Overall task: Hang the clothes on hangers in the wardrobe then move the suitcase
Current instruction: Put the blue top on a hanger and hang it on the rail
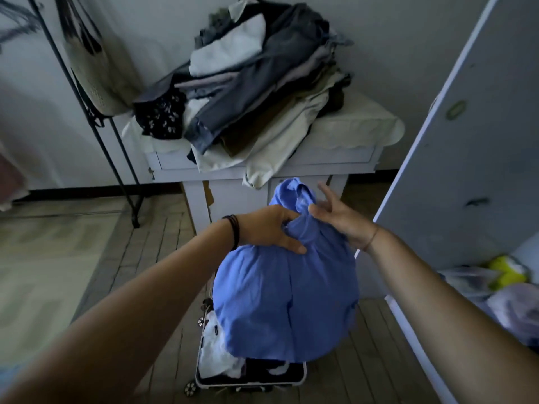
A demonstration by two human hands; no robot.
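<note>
A blue garment (285, 301) hangs bunched in the air above the open suitcase (250, 374) on the floor. My left hand (268, 228) grips the cloth near its top, fingers curled into the fabric. My right hand (341, 217) pinches the upper edge of the same garment with thumb and forefinger, the other fingers spread straight. White and dark clothes lie inside the suitcase. No hanger is visible in either hand.
A white side table (335, 161) behind holds a tall pile of folded clothes (256, 83). A black metal rack (96, 118) with a hanging bag stands at the left. An open wardrobe door (455, 147) rises at the right, with bags (507, 287) on its floor.
</note>
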